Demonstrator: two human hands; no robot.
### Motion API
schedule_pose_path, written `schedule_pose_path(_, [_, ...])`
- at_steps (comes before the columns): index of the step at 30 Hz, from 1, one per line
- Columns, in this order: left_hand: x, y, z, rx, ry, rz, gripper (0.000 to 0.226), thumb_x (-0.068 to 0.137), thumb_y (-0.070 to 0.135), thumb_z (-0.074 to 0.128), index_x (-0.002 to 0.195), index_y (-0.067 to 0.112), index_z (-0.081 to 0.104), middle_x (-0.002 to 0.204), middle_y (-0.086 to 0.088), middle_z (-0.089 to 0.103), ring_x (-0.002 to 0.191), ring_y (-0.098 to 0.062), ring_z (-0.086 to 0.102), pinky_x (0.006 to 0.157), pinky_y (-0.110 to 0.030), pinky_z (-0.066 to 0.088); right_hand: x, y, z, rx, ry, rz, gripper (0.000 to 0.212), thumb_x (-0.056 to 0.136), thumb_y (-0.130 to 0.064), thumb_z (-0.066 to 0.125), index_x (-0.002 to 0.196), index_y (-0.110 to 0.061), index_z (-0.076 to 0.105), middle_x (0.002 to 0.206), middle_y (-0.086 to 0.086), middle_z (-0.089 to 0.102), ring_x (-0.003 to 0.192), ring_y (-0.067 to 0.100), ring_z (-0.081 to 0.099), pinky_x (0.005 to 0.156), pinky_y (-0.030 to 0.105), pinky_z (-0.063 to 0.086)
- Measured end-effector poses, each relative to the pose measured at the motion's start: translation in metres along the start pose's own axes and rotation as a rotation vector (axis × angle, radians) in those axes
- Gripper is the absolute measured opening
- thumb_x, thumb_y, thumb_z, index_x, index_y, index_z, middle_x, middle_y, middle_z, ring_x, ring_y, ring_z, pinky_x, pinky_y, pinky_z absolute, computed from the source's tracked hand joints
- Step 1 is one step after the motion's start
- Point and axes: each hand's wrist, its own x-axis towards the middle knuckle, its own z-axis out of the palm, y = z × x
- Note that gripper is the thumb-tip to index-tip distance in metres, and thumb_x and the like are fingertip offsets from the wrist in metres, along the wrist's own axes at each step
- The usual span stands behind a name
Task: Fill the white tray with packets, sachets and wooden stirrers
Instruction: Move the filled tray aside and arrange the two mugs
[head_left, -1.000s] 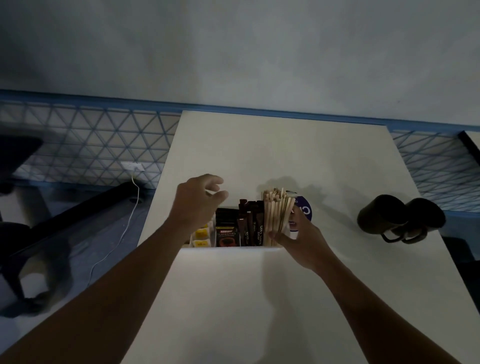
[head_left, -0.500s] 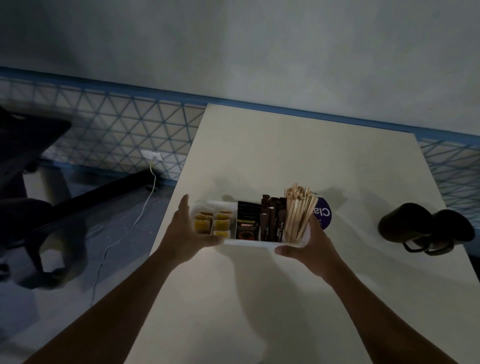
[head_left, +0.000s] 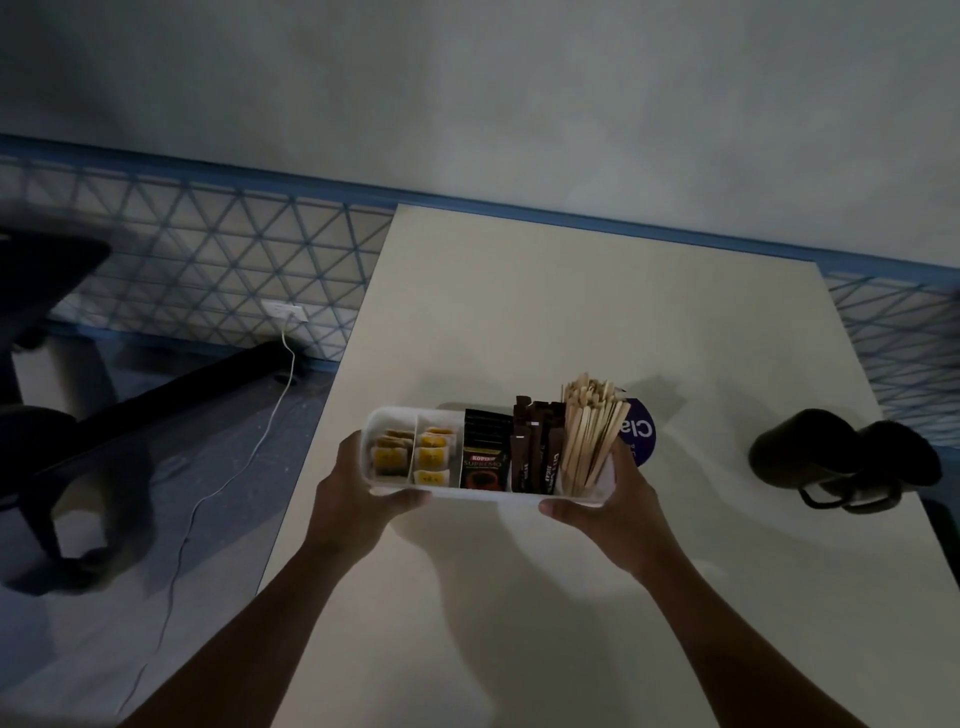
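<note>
Gripping white tray (head_left: 519, 496) by both short ends, left hand (head_left: 358, 499) curled round the end with packets (head_left: 392, 457), right hand (head_left: 608, 504) round the end with stirrers (head_left: 587, 436), long axis left-right, over bench (head_left: 571, 286) near its left edge, looks full

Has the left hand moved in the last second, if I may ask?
Yes: against the table, the left hand has drawn back toward the person and now grips the left end of the white tray.

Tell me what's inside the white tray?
The white tray holds yellow sachets, a black coffee packet, brown stick sachets and wooden stirrers. Its floor beneath them is covered.
</note>
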Motion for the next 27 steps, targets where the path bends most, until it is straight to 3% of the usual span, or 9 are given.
schedule_pose_path(4, [0.009,0.008,0.000,0.008,0.010,0.028,0.073,0.061,0.034,0.090,0.121,0.028,0.049,0.102,0.020,0.060,0.092,0.003,0.059,0.072,-0.017,0.046,0.009,-0.006,-0.005,-0.013,0.024,-0.009,0.087,0.059,-0.046,0.092,0.131,-0.036,0.043,0.105,-0.031,0.054,0.096,-0.008,0.053,0.075,0.014,0.041])
schedule_pose_path(7, [0.024,0.015,0.000,-0.008,0.021,0.038,0.073,0.062,0.031,0.090,0.122,0.027,0.049,0.100,0.020,0.060,0.091,0.005,0.058,0.069,-0.014,0.045,0.024,-0.015,-0.011,-0.018,0.025,-0.042,0.085,0.060,-0.045,0.091,0.128,-0.042,0.041,0.108,-0.033,0.055,0.099,-0.016,0.051,0.076,0.012,0.041])
schedule_pose_path(12, [0.065,0.031,-0.002,-0.072,0.030,0.052,0.079,0.051,0.042,0.093,0.117,0.031,0.051,0.107,0.014,0.065,0.097,-0.006,0.064,0.083,-0.038,0.056,0.065,-0.031,-0.024,-0.015,0.043,-0.087,0.087,0.059,-0.047,0.091,0.131,-0.039,0.044,0.115,-0.030,0.059,0.106,-0.010,0.056,0.082,0.021,0.051])
schedule_pose_path(16, [0.108,0.051,-0.005,-0.093,0.033,0.072,0.087,0.041,0.052,0.090,0.117,0.029,0.053,0.107,0.010,0.068,0.097,-0.009,0.066,0.082,-0.041,0.057,0.104,-0.043,-0.033,-0.018,0.067,-0.102,0.087,0.060,-0.047,0.090,0.133,-0.034,0.044,0.116,-0.023,0.060,0.107,0.004,0.060,0.090,0.033,0.051])
schedule_pose_path(19, [0.146,0.064,-0.007,-0.079,-0.001,0.100,0.086,0.041,0.056,0.091,0.115,0.030,0.056,0.105,0.008,0.071,0.095,-0.008,0.069,0.081,-0.043,0.059,0.134,-0.054,-0.039,-0.028,0.087,-0.116,0.085,0.063,-0.045,0.089,0.134,-0.029,0.044,0.114,-0.022,0.057,0.105,0.007,0.058,0.087,0.030,0.048])
schedule_pose_path(24, [0.203,0.091,-0.002,-0.093,0.023,0.118,0.078,0.047,0.040,0.095,0.114,0.028,0.057,0.102,0.008,0.071,0.093,-0.006,0.068,0.080,-0.033,0.056,0.191,-0.065,-0.045,-0.026,0.115,-0.121,0.088,0.061,-0.049,0.090,0.134,-0.029,0.045,0.121,-0.017,0.060,0.108,0.007,0.057,0.092,0.030,0.045])
schedule_pose_path(27, [0.239,0.098,0.001,-0.099,0.009,0.110,0.086,0.039,0.053,0.094,0.114,0.029,0.058,0.105,0.005,0.071,0.095,-0.013,0.069,0.083,-0.043,0.057,0.224,-0.068,-0.048,-0.013,0.124,-0.129,0.090,0.060,-0.050,0.090,0.135,-0.030,0.045,0.124,-0.014,0.061,0.111,0.008,0.059,0.096,0.034,0.049])
